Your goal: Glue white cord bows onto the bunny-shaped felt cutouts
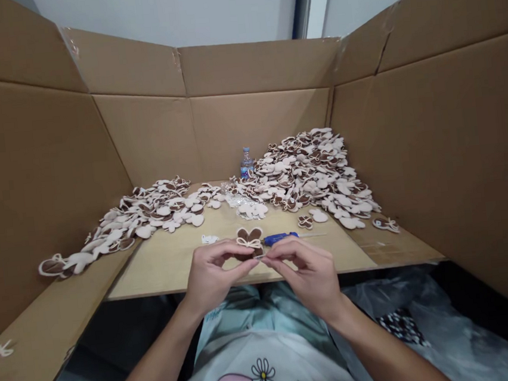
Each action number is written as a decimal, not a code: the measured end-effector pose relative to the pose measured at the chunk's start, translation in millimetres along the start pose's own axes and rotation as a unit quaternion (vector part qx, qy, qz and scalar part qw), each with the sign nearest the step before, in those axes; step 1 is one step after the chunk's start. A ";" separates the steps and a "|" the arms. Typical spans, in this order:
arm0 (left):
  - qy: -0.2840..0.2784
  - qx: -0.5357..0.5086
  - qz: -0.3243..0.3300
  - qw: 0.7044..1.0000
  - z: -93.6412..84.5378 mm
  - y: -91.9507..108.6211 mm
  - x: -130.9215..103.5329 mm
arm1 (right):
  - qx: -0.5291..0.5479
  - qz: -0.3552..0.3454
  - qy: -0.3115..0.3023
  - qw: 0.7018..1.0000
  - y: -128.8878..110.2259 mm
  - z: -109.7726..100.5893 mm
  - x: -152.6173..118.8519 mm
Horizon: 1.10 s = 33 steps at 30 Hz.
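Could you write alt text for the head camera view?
A person's left hand holds a brown bow-tied piece, the right hand pinching close beside it. A blue-handled tool lies just beyond; farther back, heaps of similar pieces lie by cardboard walls.

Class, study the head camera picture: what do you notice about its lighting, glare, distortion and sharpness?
Head view: soft, diffuse light, with deep darkness below the tabletop; small glints on the clear tape at the box seams; wide-angle stretching of the cardboard side walls toward the edges; detail between the left hand and right hand too small to make out.
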<state>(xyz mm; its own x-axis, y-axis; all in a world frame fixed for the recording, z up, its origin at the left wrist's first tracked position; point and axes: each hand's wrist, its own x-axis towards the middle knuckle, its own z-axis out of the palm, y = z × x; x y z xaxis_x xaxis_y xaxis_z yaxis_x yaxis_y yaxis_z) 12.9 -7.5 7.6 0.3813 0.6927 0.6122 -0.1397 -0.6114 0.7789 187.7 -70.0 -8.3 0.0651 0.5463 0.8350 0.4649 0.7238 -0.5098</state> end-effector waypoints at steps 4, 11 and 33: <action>0.000 -0.017 -0.005 1.000 1.1 0.4 -0.7 | 0.021 0.021 0.006 1.000 -0.6 0.6 -0.9; -0.001 -0.043 -0.034 0.998 2.8 6.2 -0.2 | 0.105 0.130 0.010 0.986 -5.7 0.1 1.4; -0.089 0.099 -0.182 0.974 3.2 -3.9 13.3 | 0.190 0.257 -0.169 0.933 25.6 -19.4 24.7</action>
<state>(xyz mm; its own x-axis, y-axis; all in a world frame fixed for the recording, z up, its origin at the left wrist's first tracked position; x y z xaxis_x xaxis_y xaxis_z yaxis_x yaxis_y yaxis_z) 21.4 2.8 12.2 0.5267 0.8117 0.2526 0.2070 -0.4107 0.8880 218.3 -46.2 3.3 -0.1181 0.9171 0.3809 0.0993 0.3925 -0.9144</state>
